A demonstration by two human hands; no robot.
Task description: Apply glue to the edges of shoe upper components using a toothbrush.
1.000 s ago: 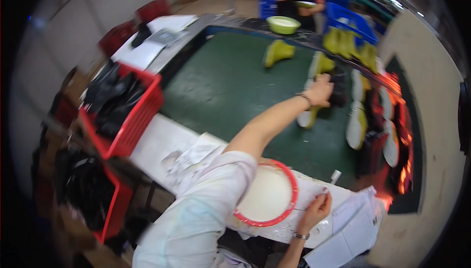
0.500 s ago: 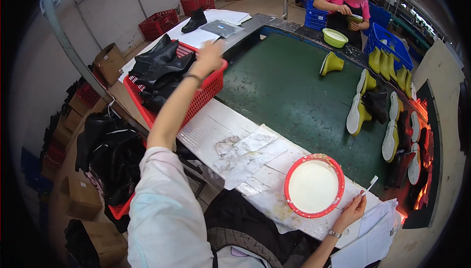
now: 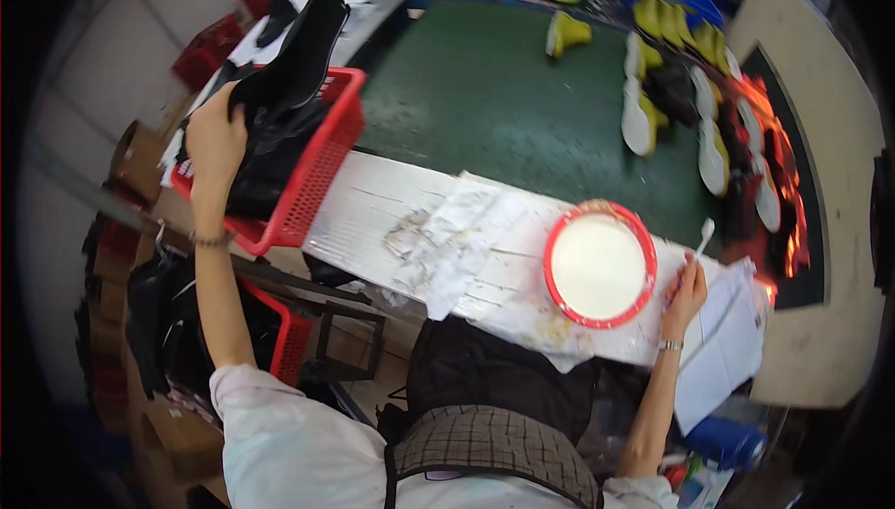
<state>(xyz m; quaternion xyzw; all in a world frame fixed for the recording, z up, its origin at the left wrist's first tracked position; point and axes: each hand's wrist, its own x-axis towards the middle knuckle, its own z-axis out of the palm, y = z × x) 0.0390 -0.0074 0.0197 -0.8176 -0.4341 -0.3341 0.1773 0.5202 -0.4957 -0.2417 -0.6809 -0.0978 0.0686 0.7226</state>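
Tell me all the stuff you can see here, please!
black boot: one, black, lifted over the red basket, held by the left hand
red basket: one, red, left end of the bench, full of black boots
red bowl: one, red rim, white liquid inside, on the bench
brush: one, white, in the right hand
papers: several, white and stained, on the bench
conveyor belt: one, green, behind the bench
yellow boots: several, on the belt's far right
left hand: gripping the boot
right hand: holding the brush
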